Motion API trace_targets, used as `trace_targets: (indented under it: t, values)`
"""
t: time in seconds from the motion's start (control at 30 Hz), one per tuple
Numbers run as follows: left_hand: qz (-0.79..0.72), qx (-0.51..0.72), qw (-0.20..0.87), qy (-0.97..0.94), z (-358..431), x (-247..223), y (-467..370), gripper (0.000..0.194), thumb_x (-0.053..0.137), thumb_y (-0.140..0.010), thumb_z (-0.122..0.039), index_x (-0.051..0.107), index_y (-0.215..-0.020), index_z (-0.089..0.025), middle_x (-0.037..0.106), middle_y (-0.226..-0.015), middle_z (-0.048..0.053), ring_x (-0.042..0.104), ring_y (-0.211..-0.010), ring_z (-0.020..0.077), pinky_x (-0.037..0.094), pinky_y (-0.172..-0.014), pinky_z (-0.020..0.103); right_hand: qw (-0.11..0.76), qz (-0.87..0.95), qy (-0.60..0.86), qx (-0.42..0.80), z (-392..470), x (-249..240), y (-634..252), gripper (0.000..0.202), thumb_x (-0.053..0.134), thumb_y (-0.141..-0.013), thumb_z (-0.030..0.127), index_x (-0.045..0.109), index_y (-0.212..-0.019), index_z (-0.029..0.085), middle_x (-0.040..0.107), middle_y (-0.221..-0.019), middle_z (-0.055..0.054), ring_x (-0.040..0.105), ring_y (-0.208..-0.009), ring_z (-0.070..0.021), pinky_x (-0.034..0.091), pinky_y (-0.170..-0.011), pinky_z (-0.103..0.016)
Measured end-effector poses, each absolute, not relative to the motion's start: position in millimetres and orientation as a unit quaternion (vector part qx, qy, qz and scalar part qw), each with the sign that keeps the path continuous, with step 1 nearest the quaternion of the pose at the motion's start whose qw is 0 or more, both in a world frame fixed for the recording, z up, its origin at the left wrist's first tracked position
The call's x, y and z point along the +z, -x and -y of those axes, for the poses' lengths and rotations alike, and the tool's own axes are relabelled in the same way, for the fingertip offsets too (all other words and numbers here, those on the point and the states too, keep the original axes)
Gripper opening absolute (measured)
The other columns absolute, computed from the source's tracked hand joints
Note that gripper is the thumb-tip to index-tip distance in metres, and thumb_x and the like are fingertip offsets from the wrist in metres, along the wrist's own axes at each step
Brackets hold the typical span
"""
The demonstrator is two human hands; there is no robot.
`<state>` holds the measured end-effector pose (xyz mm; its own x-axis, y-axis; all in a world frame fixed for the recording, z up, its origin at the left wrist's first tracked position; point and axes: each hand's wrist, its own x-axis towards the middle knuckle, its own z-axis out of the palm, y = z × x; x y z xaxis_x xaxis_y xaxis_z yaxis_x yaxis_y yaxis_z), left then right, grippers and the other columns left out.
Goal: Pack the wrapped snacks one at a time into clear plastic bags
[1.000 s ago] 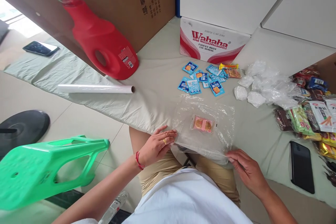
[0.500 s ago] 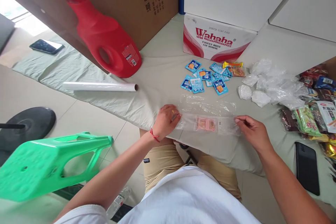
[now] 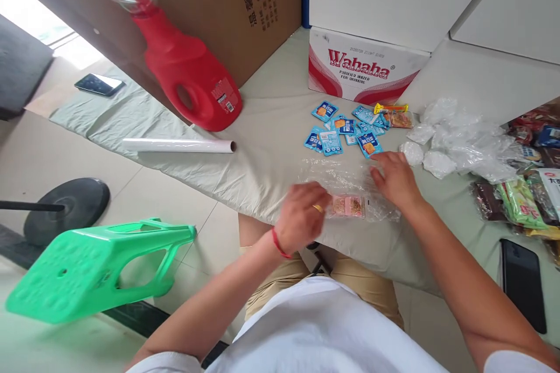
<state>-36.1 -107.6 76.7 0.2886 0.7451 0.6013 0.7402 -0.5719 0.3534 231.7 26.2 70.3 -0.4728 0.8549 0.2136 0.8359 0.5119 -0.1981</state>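
Note:
A pink snack packet (image 3: 348, 206) lies on clear plastic film (image 3: 380, 208) near the table's front edge. Over the film's left end is my left hand (image 3: 304, 215), blurred by motion, its fingers curled; what they hold, if anything, cannot be made out. My right hand (image 3: 395, 179) hovers above the film's right side with its fingers apart, holding nothing, just below the blue snack packets (image 3: 368, 144). Those packets are spread in a loose group behind the film. A small yellow-wrapped item (image 3: 391, 108) lies at their right.
Crumpled clear bags (image 3: 464, 140) and assorted snacks (image 3: 520, 203) cover the right side, with a black phone (image 3: 522, 285) in front. A white roll (image 3: 179, 145), red bottle (image 3: 196, 84) and another phone (image 3: 100, 84) are at left. The Wahaha box (image 3: 363, 67) stands behind; a green stool (image 3: 96, 268) is lower left.
My right hand has let go of the film's right end and moved up and left, its fingers opening. My left hand has shifted right and toward me. The view has shifted slightly left.

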Motion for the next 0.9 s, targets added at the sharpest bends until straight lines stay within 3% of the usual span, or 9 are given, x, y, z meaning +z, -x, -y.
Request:
trace_targets:
  t: [0.1,0.23,0.33,0.43,0.53,0.7,0.8,0.9]
  values:
    - [-0.459,0.242,0.065,-0.853,112.9,64.5,-4.3,0.038,0.046,-0.096,-0.018,0.065,-0.129,-0.021,0.07,-0.127,0.011,0.059,-0.121,0.0244,0.045,-0.094,0.04,0.034,0.876,0.477,0.068,-46.2,64.3,-199.9,0.044,0.059,-0.093,0.032,0.064,-0.132,0.012,0.068,-0.123,-0.018,0.052,-0.119,-0.0355,0.043,-0.097,-0.043]
    - [-0.509,0.11,0.1,-0.848,108.0,50.1,-25.3,0.036,0.044,-0.099,-0.019,0.065,-0.128,-0.018,0.068,-0.131,0.012,0.058,-0.112,0.0254,0.045,-0.088,0.041,-0.048,0.863,0.487,0.126,-64.3,62.3,-182.5,0.022,0.063,-0.089,0.029,0.073,-0.105,0.018,0.072,-0.093,-0.01,0.057,-0.105,-0.0306,0.043,-0.09,-0.038]
    - [-0.514,0.088,0.099,-0.847,107.9,51.6,-25.4,0.035,0.044,-0.101,-0.019,0.064,-0.129,-0.017,0.067,-0.131,0.011,0.057,-0.113,0.0253,0.045,-0.091,0.041,-0.012,0.891,0.432,0.136,-65.8,74.2,-187.5,0.012,0.062,-0.089,0.025,0.072,-0.09,0.018,0.068,-0.088,-0.009,0.059,-0.099,-0.0272,0.043,-0.09,-0.036]
    - [-0.512,0.083,0.103,-0.849,110.3,55.0,-25.9,0.034,0.043,-0.102,-0.019,0.065,-0.127,-0.015,0.067,-0.132,0.011,0.057,-0.116,0.0247,0.047,-0.094,0.039,0.073,0.913,0.37,0.153,-47.7,92.3,-198.7,0.014,0.059,-0.093,0.027,0.069,-0.095,0.018,0.065,-0.102,-0.01,0.06,-0.091,-0.0221,0.044,-0.08,-0.031]
    - [-0.51,0.097,0.114,-0.847,111.9,52.9,-27.9,0.035,0.044,-0.101,-0.018,0.065,-0.129,-0.013,0.066,-0.137,0.011,0.059,-0.12,0.0256,0.05,-0.096,0.04,0.102,0.925,0.322,0.173,-12.4,104.6,-211.6,0.022,0.048,-0.101,0.029,0.068,-0.101,0.019,0.063,-0.101,-0.008,0.059,-0.081,-0.0181,0.043,-0.07,-0.028]
    - [-0.51,0.209,0.193,-0.811,116.4,39.7,-18.8,0.044,0.046,-0.093,-0.008,0.066,-0.132,-0.015,0.067,-0.137,0.012,0.066,-0.118,0.0247,0.056,-0.1,0.04,0.057,0.927,0.285,0.235,43.8,89.4,-231.6,0.037,0.04,-0.103,0.022,0.067,-0.128,0.026,0.063,-0.099,-0.007,0.062,-0.084,-0.0188,0.048,-0.073,-0.029]
    - [-0.506,0.319,0.261,-0.758,124.0,33.1,-1.7,0.047,0.045,-0.086,-0.003,0.074,-0.118,-0.021,0.073,-0.127,0.007,0.07,-0.114,0.0205,0.058,-0.1,0.036,0.027,0.92,0.287,0.265,60.9,69.0,-236.9,0.051,0.04,-0.099,0.014,0.059,-0.144,0.03,0.064,-0.106,-0.008,0.062,-0.09,-0.0205,0.05,-0.077,-0.031]
    - [-0.561,0.407,0.284,-0.662,127.6,33.8,18.0,0.037,0.044,-0.085,-0.006,0.076,-0.096,-0.021,0.078,-0.108,0.006,0.074,-0.1,0.0186,0.06,-0.093,0.035,0.014,0.918,0.292,0.267,69.3,55.2,-235.8,0.059,0.038,-0.099,0.01,0.055,-0.149,0.037,0.062,-0.104,-0.007,0.06,-0.089,-0.0202,0.048,-0.076,-0.03]
